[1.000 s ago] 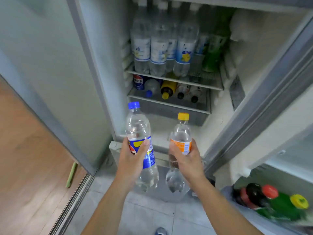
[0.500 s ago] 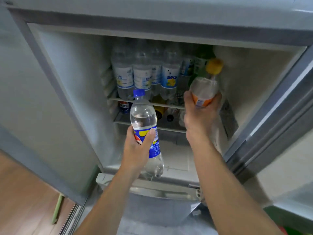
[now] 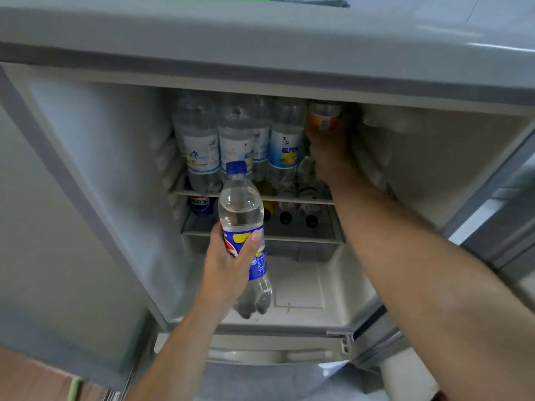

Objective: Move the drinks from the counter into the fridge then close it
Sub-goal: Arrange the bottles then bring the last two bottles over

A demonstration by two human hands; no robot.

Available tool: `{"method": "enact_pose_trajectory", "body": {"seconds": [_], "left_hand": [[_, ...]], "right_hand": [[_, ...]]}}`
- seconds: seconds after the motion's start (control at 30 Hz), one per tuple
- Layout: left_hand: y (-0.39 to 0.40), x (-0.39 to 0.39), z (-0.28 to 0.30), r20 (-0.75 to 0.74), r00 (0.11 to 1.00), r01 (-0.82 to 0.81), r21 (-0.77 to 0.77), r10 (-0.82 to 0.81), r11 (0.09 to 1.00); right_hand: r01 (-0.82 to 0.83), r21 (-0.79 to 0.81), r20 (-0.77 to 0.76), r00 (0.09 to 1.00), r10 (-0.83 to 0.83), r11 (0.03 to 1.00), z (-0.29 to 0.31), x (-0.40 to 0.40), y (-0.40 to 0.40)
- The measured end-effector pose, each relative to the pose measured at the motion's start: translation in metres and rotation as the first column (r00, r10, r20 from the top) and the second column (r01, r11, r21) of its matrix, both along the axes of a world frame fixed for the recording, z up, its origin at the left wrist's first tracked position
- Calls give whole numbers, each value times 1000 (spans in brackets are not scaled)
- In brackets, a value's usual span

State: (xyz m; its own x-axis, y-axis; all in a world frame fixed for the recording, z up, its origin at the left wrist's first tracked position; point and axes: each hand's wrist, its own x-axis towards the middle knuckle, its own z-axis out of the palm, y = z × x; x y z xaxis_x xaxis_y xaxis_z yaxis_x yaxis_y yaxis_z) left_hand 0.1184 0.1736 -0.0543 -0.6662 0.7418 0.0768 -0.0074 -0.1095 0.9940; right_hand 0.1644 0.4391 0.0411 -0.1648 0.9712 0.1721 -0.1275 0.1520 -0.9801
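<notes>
My left grip (image 3: 231, 263) wraps the blue-capped bottle (image 3: 244, 227), upright before the open fridge (image 3: 434, 175). My right grip (image 3: 330, 149), reaching over the upper shelf (image 3: 249, 195), clasps the orange-labelled bottle (image 3: 323, 120) beside the standing water bottles (image 3: 237, 140).

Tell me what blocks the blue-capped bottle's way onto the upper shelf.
The blue-capped bottle, held by the left hand, faces a row of upright clear bottles filling the upper shelf front. The right hand with the orange-labelled bottle occupies the right end.
</notes>
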Motion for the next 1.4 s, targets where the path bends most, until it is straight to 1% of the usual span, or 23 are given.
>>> {"method": "enact_pose_trajectory", "body": {"seconds": [0.1,0.2,0.37,0.47,0.57,0.6,0.63,0.67,0.7,0.77,0.8,0.83,0.87,0.93,1.0,1.07,1.17,1.23,1.3,1.4], "left_hand": [[3,-8,-4,16,1000,15,-3,-15,1000],[6,-13,-7,30,999,34,-11,-33,999],[8,-17,-9,40,997,63,-17,-62,998],[11,-14,-6,48,995,90,-4,-89,996],[17,-9,0,55,992,112,1,-112,994],[20,-8,2,53,991,120,6,-121,993],[23,-7,4,48,990,132,12,-132,991],[26,-8,6,44,988,147,18,-148,989],[29,-10,9,44,985,164,25,-165,986],[36,-16,15,51,977,203,49,-206,978],[40,-19,18,57,972,223,61,-226,973],[44,-21,21,63,968,238,68,-242,969],[49,-23,23,63,965,249,76,-254,965],[61,-21,27,61,960,267,94,-273,959],[72,-14,31,62,948,305,101,-312,947],[80,-6,33,41,931,357,101,-363,929],[89,1,43,-34,894,448,77,-447,890],[92,-1,51,-49,871,491,94,-488,866],[88,-7,58,-67,887,461,91,-457,882],[70,-19,48,-121,933,344,24,-339,939]], "right_hand": [[-39,-52,30,999,40,998,6,-10,12],[-21,-62,78,997,25,998,10,-15,18],[-45,51,74,996,41,998,3,-10,14],[5,71,73,997,-10,997,1,0,-1],[129,77,28,991,-132,989,-9,15,-31],[145,80,18,989,-147,986,-17,23,-47],[119,77,26,992,-121,990,-26,31,-66],[44,49,49,998,-46,998,-38,41,-85],[-71,-1,76,995,71,997,-51,52,-104],[-315,-89,161,932,325,945,-74,71,-134],[-392,-97,223,887,404,915,-84,78,-143],[-435,-88,279,853,442,896,-90,82,-150],[-447,-65,330,834,442,892,-94,83,-154],[-387,0,416,838,353,922,-95,81,-156],[-275,62,494,844,210,960,-91,77,-154],[-182,130,530,844,86,975,-87,75,-148],[-137,232,477,879,10,963,-81,77,-133],[-79,272,440,897,-51,959,-75,78,-121],[-6,291,371,923,-107,957,-67,75,-108],[88,312,296,937,-185,946,-53,68,-86]]}}
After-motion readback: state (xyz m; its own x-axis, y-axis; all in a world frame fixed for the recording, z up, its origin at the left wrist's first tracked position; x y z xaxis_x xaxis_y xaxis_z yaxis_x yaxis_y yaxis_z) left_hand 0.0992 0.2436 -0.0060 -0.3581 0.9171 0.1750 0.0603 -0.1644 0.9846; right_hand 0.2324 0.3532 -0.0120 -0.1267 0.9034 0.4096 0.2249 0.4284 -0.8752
